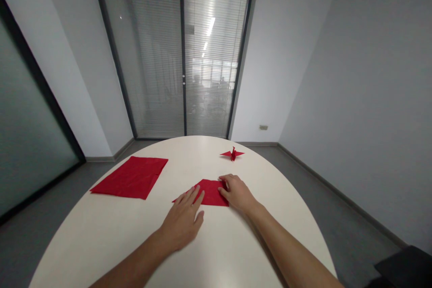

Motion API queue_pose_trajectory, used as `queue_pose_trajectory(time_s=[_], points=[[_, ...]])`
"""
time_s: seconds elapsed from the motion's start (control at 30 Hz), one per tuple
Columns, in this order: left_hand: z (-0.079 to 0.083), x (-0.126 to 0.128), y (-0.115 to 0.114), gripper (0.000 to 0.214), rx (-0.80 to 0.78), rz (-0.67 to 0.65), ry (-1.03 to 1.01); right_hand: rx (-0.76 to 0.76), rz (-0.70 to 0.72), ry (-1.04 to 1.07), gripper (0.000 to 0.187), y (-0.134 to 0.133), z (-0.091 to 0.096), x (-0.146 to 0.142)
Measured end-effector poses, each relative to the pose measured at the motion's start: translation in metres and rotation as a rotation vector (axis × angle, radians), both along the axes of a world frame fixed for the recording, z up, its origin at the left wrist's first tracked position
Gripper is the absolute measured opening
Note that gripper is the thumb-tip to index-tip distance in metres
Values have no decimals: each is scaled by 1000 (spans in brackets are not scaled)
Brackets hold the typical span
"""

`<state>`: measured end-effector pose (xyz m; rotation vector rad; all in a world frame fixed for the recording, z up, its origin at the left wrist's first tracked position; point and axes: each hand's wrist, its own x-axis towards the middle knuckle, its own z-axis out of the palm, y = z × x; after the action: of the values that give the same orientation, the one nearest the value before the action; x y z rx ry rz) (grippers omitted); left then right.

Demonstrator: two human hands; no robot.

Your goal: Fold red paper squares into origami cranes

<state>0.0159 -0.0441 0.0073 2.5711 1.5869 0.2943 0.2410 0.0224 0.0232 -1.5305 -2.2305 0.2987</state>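
Note:
A folded red paper triangle (209, 192) lies on the white oval table (101, 234), a little past its middle. My left hand (182, 222) rests flat with fingers stretched out, the fingertips on the paper's left edge. My right hand (236, 192) lies palm down on the paper's right corner, its fingers slightly curled and pressing the sheet. Neither hand lifts anything.
A stack of red square paper (131, 177) lies at the table's left. A finished red paper crane (232, 154) stands near the far edge. Beyond are glass doors with blinds (178, 54), grey walls and floor. A dark object (405, 265) sits low at right.

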Motion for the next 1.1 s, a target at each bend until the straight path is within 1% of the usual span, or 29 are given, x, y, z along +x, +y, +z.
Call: queue_pose_trajectory(time_s=[0.13, 0.27, 0.37, 0.47, 0.7, 0.83, 0.97, 1.03, 1.1], points=[[-2, -1, 0, 59, -32, -15, -23, -26, -57, 85, 38, 5, -6, -1], [-2, -1, -1, 60, -29, -29, -20, -12, -132, 57, 42, 3, -7, -4], [-1, -1, -2, 59, -15, -36, -15, -1, -142, 9, 44, 0, -5, -6], [-1, -1, -2, 58, -3, -38, -14, -8, -143, 1, 42, -1, -4, -7], [-1, 0, -2, 57, 33, -19, -41, 37, -170, -43, 44, 0, -7, -6], [8, 1, -2, 45, 83, -11, -63, 39, -153, -49, 41, 1, -8, -6], [18, 1, 0, 38, 115, -16, -136, 35, -116, -29, 38, 3, -8, -6], [20, 0, 2, 38, 108, -16, -190, 29, -95, -20, 37, 3, -9, -6], [18, -3, 5, 36, 95, -10, -237, 24, -76, -17, 38, 3, -10, -5]])
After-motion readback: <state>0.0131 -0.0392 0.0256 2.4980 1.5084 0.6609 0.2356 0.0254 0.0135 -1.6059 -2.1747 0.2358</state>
